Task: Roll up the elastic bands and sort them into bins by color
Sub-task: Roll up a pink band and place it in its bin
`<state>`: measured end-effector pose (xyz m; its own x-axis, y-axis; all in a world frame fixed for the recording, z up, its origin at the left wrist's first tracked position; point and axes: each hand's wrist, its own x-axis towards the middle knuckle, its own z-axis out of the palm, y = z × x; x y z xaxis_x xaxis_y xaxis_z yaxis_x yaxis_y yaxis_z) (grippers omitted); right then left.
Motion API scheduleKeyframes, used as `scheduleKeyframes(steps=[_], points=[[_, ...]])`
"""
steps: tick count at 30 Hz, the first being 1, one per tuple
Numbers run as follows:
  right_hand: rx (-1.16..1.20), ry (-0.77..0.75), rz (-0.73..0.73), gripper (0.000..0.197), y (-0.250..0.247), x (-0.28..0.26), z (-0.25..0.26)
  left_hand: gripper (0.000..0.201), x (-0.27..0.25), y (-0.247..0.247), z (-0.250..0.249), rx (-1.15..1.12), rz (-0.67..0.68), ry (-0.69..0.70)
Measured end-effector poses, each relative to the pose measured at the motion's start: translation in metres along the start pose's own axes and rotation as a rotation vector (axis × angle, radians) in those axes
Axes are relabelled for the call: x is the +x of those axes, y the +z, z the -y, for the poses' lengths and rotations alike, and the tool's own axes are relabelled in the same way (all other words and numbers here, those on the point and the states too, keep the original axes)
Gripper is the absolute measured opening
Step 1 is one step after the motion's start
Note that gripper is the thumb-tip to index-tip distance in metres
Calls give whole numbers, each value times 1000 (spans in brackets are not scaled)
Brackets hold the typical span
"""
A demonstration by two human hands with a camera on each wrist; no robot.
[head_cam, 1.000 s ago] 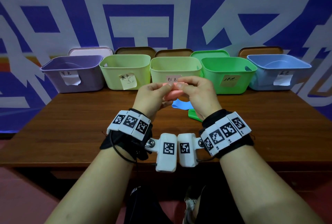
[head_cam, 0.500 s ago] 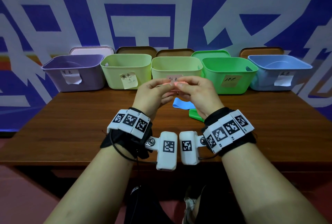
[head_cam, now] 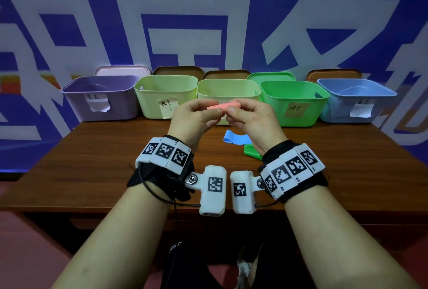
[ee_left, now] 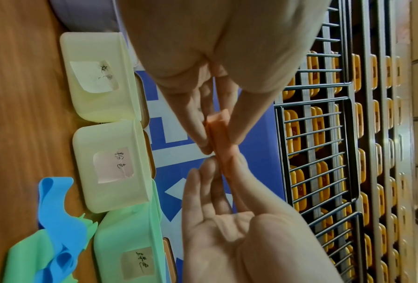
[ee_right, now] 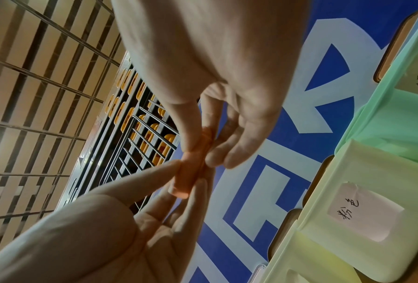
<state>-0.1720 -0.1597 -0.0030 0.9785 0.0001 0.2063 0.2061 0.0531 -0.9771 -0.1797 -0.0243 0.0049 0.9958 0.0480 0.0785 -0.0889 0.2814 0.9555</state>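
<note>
Hands [head_cam: 195, 118] [head_cam: 253, 119] now pinch pink band [head_cam: 223, 105] rolled tighter.

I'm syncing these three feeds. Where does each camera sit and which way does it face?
Head: above, facing forward and down at the bins; both forearms show.
Left wrist: along the left hand toward the pink band.
Right wrist: along the right hand, pinching it.
All three share the pink band.

Pink band [head_cam: 223, 105] rolled tight, held level above the table, blue band [head_cam: 236, 137] flat, green band [head_cam: 251, 152] beside it
</note>
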Motion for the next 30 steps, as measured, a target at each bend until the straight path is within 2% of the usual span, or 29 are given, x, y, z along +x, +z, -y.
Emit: scheduleKeyframes(steps=[4, 5, 7, 11, 15, 19, 22, 24, 26, 30], points=[[41, -24, -17, 24, 2, -5, 9, 9, -8, -3, -11, -42, 49, 0], [25, -42, -16, 21, 3, -6, 12, 9, -9, -2, -14, -44, 50, 2], [-2, -76, -5, 14, 5, -10, 19, 13, -10, -2, -20, -32, 65, -4], [-5, -112, 16, 29, 4, -15, 30, 25, -13, -2, -26, 70, 131, -28], [15, -47, 56, 17, 3, -10, 29, 15, -9, -3, -25, 167, 134, -7], [-8, -4, 54, 14, 4, 5, 20, 12, 5, -4, -15, 188, 103, 31], [-9, -22, -12, 18, 6, 27, 5, 17, 28, -4, -1, 164, 62, 30], [-31, -33, -56, 21, 7, 48, -8, 14, 51, -4, 12, 165, 36, 20], [-60, -43, -77, 24, 8, 75, -22, 3, 80, -4, 23, 171, 18, 7], [-73, -71, -102, 30, 10, 147, -43, 11, 153, -2, 37, 168, -10, -5]])
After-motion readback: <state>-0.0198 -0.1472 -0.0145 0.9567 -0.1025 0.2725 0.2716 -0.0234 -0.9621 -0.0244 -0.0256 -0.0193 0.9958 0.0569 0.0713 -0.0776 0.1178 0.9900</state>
